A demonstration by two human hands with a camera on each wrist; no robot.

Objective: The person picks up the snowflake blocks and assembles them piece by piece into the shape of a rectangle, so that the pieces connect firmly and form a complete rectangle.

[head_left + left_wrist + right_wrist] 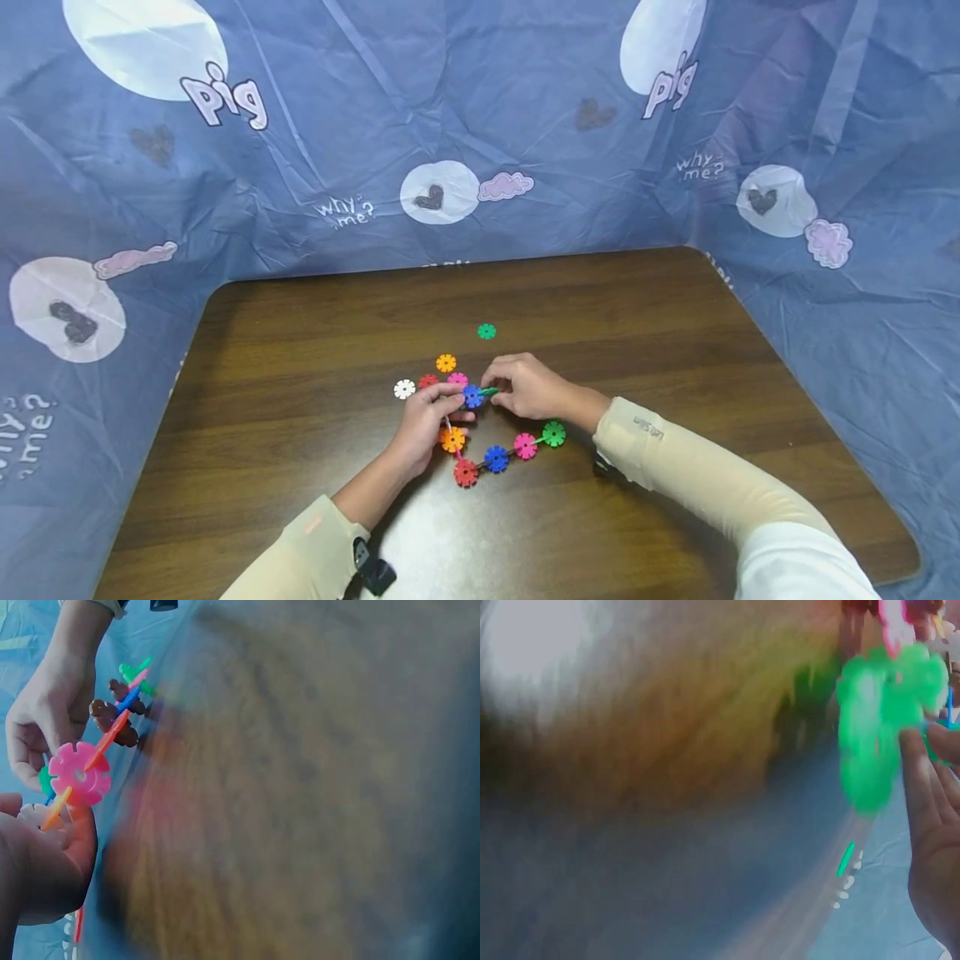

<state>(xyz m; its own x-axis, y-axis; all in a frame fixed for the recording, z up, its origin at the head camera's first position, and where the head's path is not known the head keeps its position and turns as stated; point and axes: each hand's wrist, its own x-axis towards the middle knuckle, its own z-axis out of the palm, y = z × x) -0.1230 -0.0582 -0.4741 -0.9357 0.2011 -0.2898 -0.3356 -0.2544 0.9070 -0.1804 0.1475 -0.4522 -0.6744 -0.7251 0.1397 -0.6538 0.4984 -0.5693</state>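
A chain of notched plastic interlocking discs bends between my hands. My left hand (426,423) pinches it at a blue disc (472,396). From there it runs down past an orange disc (452,439) to a red disc (466,473). It then turns right through a blue disc (496,458) and a pink disc (526,446) to a green disc (553,433). With thumb and fingers, my right hand (531,386) pinches a green disc (489,392) against the upper blue one; whether their slots are joined cannot be told. The left wrist view shows brown discs (114,721) in the chain.
Beyond my hands, loose discs lie on the wooden table (300,350): green (487,332), orange (446,363), white (404,389), red (428,381) and pink (457,380). A blue printed cloth (480,108) hangs behind the table and along its sides.
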